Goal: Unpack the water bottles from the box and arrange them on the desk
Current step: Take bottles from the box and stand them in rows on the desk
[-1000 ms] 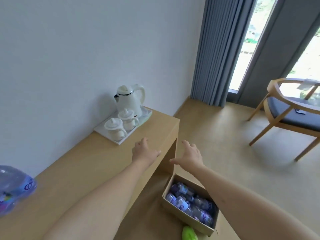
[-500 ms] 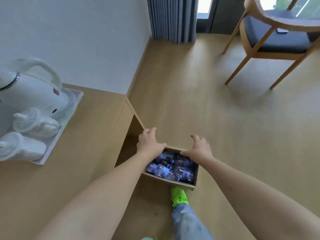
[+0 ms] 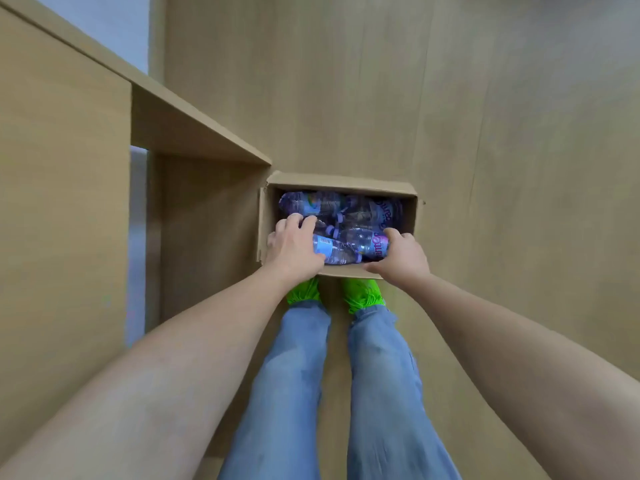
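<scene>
On the wooden floor beside the desk (image 3: pixel 65 174), both hands are reaching into the box (image 3: pixel 341 187): left hand (image 3: pixel 294 245) and right hand (image 3: pixel 401 252) are gripping lying bottles (image 3: pixel 349 245), probably full, heavy and slick; mid-body holds seem safest.

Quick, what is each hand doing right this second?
Left hand: curled round a water bottle lying in the cardboard box.
Right hand: gripping another bottle beside it.

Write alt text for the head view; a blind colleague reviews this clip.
Both hands, left and right, grip water bottles lying in an open cardboard box on the floor, beside a wooden desk.
</scene>
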